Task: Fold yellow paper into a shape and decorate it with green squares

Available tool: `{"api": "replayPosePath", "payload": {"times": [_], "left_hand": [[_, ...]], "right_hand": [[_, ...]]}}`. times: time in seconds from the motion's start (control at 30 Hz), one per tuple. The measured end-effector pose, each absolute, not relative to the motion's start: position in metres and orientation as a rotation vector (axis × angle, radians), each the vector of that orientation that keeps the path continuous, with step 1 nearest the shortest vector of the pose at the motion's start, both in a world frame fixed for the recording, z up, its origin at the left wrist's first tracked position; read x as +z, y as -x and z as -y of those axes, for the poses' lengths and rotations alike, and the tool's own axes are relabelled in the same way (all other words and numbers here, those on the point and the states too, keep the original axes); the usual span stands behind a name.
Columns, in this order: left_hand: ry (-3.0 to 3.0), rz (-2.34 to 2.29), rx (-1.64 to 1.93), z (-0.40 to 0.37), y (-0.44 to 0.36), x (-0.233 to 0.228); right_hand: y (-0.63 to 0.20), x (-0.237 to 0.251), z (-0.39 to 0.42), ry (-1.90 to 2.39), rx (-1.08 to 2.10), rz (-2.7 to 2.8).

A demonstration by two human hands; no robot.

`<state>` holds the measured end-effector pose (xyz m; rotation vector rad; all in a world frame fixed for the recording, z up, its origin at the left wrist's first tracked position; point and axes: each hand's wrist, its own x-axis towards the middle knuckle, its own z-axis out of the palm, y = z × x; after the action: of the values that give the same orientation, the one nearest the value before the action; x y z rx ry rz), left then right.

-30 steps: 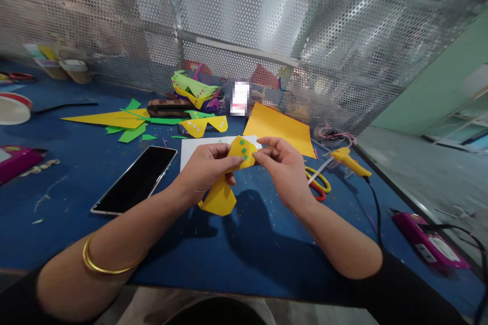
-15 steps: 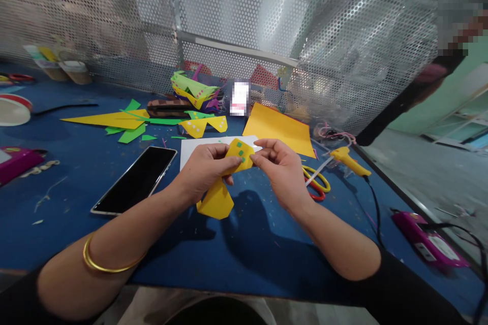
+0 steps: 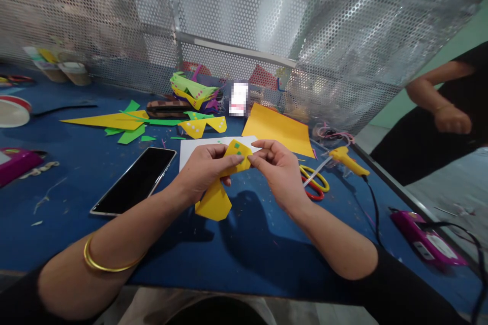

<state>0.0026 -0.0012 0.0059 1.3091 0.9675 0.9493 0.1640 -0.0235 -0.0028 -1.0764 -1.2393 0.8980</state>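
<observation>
Head view: my left hand [image 3: 204,170] and right hand [image 3: 278,170] pinch the yellow paper [image 3: 221,183] with closed fingers, above the blue surface [image 3: 247,244], just right of the phone [image 3: 135,180]. I judge small, even pinches best keep its fold crisp.

Both forearms reach forward, left hand [image 3: 204,168] and right hand [image 3: 277,172] close together, fingertips pinched and nearly meeting.

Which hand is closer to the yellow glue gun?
Right. The right hand pinches the yellow paper a short way left of the glue gun, with the scissors between. The left hand grips the same paper farther left.
</observation>
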Motion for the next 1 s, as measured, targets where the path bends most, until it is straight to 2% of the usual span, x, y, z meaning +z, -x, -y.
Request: {"api": "replayPosePath", "payload": {"times": [0.83, 1.0], "left_hand": [[-1.357, -0.968, 0.959, 0.0047, -0.0022, 0.0137], [-1.365, -0.991, 0.979, 0.0048, -0.0024, 0.0134]], "right_hand": [[-0.1713, 0.0002, 0.0188, 1.039, 0.808, 1.163], [-0.169, 0.0002, 0.0193, 1.027, 0.925, 1.13]]}}
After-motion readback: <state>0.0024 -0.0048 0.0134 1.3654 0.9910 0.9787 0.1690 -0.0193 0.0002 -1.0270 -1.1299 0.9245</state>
